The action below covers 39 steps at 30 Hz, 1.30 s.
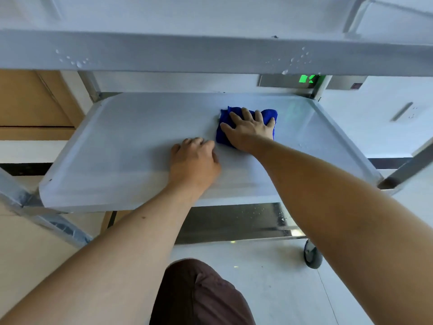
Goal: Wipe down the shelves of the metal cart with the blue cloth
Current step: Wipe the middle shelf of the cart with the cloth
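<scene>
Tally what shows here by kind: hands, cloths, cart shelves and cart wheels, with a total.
Hands: 2, the left hand resting on the middle shelf, the right hand flat on the cloth.
Cloths: 1, the blue cloth.
Cart shelves: 3, the top shelf, the middle shelf, the bottom shelf.
Cart wheels: 1, the wheel.
Total: 7.

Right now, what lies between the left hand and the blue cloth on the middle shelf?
Nothing but a short bare strip of shelf: in the head view, the left hand rests just beside the cloth under the right hand.

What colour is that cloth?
Bright blue cloth, clearest in the head view.
</scene>
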{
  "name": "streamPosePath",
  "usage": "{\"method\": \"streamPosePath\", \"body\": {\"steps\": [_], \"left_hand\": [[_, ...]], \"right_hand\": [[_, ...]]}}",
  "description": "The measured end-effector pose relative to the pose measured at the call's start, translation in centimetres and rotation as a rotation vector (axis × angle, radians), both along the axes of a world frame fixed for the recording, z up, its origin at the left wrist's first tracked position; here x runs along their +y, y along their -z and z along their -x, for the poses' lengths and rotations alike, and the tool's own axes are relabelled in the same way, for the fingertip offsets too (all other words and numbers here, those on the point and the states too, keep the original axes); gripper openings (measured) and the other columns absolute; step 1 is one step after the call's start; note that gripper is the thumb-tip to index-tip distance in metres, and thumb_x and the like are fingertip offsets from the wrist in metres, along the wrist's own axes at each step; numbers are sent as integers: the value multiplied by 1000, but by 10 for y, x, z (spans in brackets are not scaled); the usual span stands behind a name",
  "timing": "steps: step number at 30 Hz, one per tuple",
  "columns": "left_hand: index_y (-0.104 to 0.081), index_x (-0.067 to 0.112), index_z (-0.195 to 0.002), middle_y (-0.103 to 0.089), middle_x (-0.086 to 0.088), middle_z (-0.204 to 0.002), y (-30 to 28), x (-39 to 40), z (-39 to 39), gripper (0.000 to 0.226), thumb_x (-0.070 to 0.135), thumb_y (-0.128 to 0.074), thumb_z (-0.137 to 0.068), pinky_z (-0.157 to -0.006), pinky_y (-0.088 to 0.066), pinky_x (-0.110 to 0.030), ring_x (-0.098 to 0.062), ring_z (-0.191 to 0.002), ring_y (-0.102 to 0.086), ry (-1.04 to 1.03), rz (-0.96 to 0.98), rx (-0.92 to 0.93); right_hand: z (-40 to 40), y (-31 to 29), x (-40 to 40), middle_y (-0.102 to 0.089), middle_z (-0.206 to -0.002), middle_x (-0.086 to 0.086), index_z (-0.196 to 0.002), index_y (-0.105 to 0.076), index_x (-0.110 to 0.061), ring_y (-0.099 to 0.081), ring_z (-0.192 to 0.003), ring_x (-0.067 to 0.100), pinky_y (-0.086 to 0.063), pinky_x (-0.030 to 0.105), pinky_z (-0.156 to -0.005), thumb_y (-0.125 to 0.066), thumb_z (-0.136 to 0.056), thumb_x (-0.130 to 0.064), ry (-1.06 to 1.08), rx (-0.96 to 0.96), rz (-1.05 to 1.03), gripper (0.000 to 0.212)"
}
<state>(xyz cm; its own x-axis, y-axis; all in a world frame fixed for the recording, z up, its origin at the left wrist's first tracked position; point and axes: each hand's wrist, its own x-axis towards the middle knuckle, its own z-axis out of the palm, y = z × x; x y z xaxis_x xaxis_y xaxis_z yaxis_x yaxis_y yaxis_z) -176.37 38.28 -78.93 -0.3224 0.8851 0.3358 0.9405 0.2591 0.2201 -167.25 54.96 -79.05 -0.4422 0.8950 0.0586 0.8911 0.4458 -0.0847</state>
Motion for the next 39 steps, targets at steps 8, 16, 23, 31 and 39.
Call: {"method": "streamPosePath", "body": {"steps": [8,16,23,31,39], "left_hand": [[-66,17,-95,-67,-5,-105,-4,0,-2,27,24,-41,-88,-85,-47,-39,-29,-101,-57,-18,38,-12],[-63,19,-93,-67,-7,-109,-8,-1,-3,38,48,-40,-93,-86,-46,-37,-32,-104,-58,-15,99,30],[-65,15,-105,-64,-13,-114,-18,12,-24,45,48,-37,-94,-90,-43,-41,-36,-111,-54,-70,211,46],[-61,17,-122,-63,-8,-124,-14,38,-103,41,42,-42,-95,-95,-46,-42,-31,-116,-54,197,165,6],[-64,19,-109,-63,-7,-108,-8,57,-128,31,31,-39,-95,-82,-44,-41,-31,-102,-55,230,83,25]], "right_hand": [[-51,1,-68,-15,-165,-5,-153,-24,-44,-7,-149,32,-3,67,-112,-14,-91,-70,17,4,19,68],[-94,-4,-108,-18,-164,-7,-152,-26,-44,-8,-148,31,-2,66,-114,-18,-91,-71,32,36,49,67],[-149,0,-109,-20,-164,-10,-151,-28,-47,-7,-150,30,0,67,-113,-13,-86,-76,137,51,33,73],[-176,4,-89,-22,-162,-12,-148,-29,-50,-7,-150,30,2,74,-107,-10,-80,-80,254,47,25,76],[-178,-2,-55,-19,-164,-10,-150,-25,-51,-4,-151,32,-2,74,-107,-12,-81,-82,282,15,45,77]]}}
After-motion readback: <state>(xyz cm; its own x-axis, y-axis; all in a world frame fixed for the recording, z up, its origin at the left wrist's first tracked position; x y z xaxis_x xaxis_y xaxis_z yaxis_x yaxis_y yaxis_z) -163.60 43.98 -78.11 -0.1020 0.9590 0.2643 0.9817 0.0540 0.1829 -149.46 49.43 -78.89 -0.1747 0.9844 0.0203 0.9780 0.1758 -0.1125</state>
